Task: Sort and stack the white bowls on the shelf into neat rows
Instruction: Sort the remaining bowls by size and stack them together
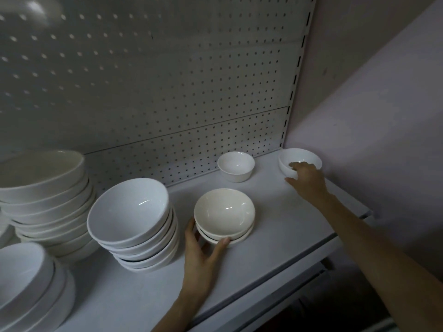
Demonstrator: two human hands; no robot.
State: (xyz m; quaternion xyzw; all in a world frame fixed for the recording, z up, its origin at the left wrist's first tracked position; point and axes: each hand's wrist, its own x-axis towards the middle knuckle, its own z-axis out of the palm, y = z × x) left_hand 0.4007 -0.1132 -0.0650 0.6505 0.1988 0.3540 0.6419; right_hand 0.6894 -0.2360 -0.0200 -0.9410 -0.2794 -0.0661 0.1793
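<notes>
Under the right hand (pixel 305 180), at the far corner of the white metal shelf (pixel 275 224), sits a small round white ceramic bowl (pixel 297 155). The fingers hook over its near rim with the thumb against the outer wall, a pinch. The left hand (pixel 203 250) cups the low stack of two shallow cream bowls (pixel 224 210), thumb and fingers round its base. Between both hands stands another small deep white bowl (pixel 236 165). The corner bowl likely wants lifting clear, not dragging, then lowering centred onto its match.
</notes>
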